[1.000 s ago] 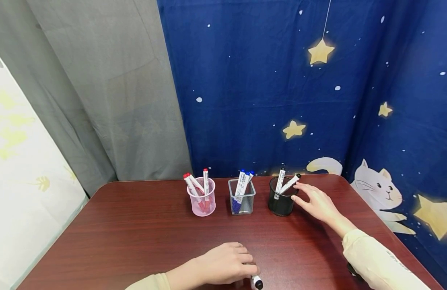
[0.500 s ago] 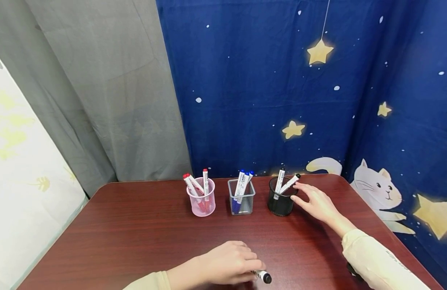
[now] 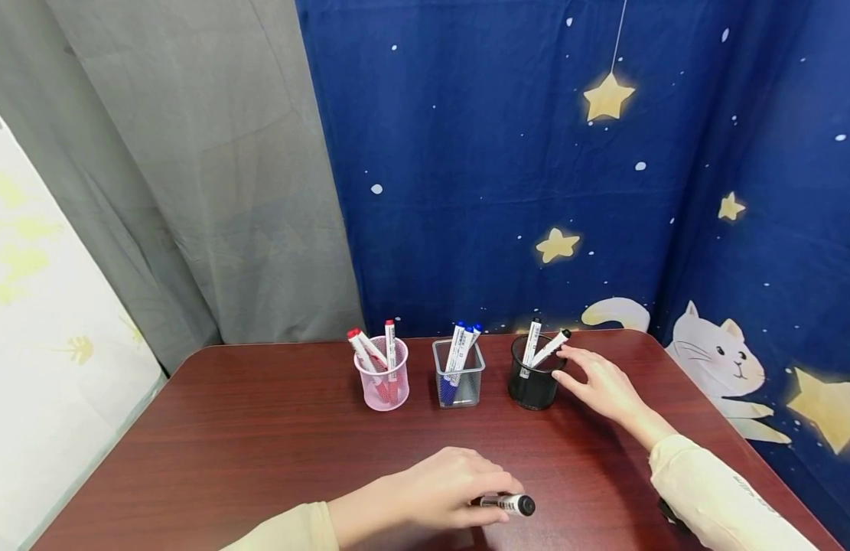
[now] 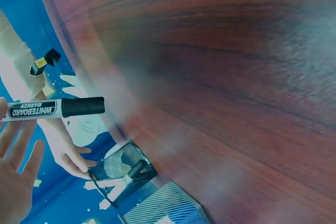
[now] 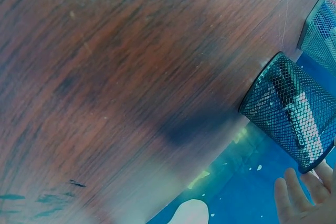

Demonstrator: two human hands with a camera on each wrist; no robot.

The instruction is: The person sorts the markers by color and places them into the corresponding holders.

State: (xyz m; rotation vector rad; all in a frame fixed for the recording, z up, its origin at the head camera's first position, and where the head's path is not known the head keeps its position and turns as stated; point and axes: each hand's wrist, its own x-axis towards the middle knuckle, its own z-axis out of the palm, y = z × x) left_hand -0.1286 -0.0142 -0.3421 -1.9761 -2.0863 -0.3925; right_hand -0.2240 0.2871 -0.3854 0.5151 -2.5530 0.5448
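Note:
My left hand (image 3: 452, 490) pinches a white whiteboard marker (image 3: 507, 503) with a black cap over the front of the table. In the left wrist view the marker (image 4: 52, 108) lies sideways, its printed label facing the camera. At the back right, my right hand (image 3: 600, 386) touches the right side of a black mesh pen cup (image 3: 533, 390) near its rim, fingers mostly straight. Two black-capped markers (image 3: 550, 350) lean in that cup. In the right wrist view, fingertips (image 5: 291, 174) show beside the rim of the mesh cup (image 5: 286, 111).
Left of the black cup stands a grey square mesh holder (image 3: 469, 390) with several blue-capped markers (image 3: 459, 356). Further left is a pink mesh cup (image 3: 383, 394) with red-capped markers (image 3: 392, 348). All stand along the back of the brown table (image 3: 273, 428), before a blue curtain (image 3: 466, 191).
My left hand has moved right and up a little with the marker, whose cap has swung from pointing toward me to pointing right. My right hand and the cups have stayed put.

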